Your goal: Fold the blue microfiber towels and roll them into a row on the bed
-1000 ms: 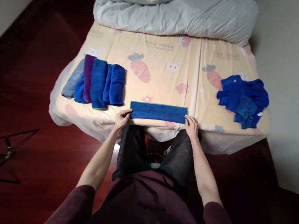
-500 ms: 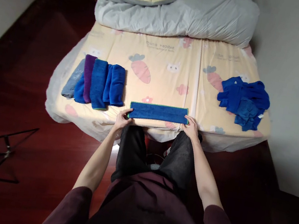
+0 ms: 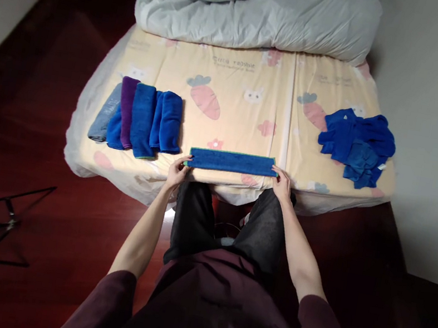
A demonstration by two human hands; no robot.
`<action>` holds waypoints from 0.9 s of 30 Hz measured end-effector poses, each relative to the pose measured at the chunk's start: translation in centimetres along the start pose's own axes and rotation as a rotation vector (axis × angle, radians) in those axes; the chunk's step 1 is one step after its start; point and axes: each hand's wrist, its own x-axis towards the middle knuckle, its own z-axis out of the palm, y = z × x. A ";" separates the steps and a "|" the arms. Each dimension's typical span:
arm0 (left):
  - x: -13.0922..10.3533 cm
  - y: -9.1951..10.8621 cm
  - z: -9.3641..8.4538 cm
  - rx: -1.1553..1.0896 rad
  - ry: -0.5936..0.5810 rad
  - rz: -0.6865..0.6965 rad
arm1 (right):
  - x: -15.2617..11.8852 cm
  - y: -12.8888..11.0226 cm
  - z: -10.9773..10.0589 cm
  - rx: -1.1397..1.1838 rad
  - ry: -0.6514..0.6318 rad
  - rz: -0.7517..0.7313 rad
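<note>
A blue towel [image 3: 232, 162] with green edging lies folded into a long narrow strip along the bed's near edge. At its left end, my left hand [image 3: 177, 171] pinches the corner between thumb and fingers. My right hand [image 3: 282, 185] grips the opposite end the same way. To the left sits a row of folded towels, among them a grey one [image 3: 104, 115], a purple one [image 3: 126, 114] and several blue ones [image 3: 142, 119]. A crumpled pile of blue towels [image 3: 358, 146] rests at the right side of the bed.
The bed [image 3: 237, 110] wears a pale yellow sheet with carrot and rabbit prints. A rolled grey-white quilt [image 3: 261, 21] lies across its far end. Black metal stand legs [image 3: 7, 223] are on the dark red floor at left. A wall [image 3: 431, 139] borders the right.
The towel strip looks slightly narrower, its near edge drawn up a little. Both hands keep hold of its ends. The whole view has shifted slightly.
</note>
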 end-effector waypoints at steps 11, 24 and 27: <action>0.1 -0.3 0.0 -0.005 0.050 -0.061 | -0.1 0.0 0.1 -0.035 0.038 0.183; 0.5 -0.6 0.3 -0.030 0.109 -0.106 | 0.2 0.5 0.5 0.014 0.089 0.188; 0.6 -0.6 0.5 -0.037 0.128 -0.119 | 0.2 0.5 0.5 0.025 0.085 0.182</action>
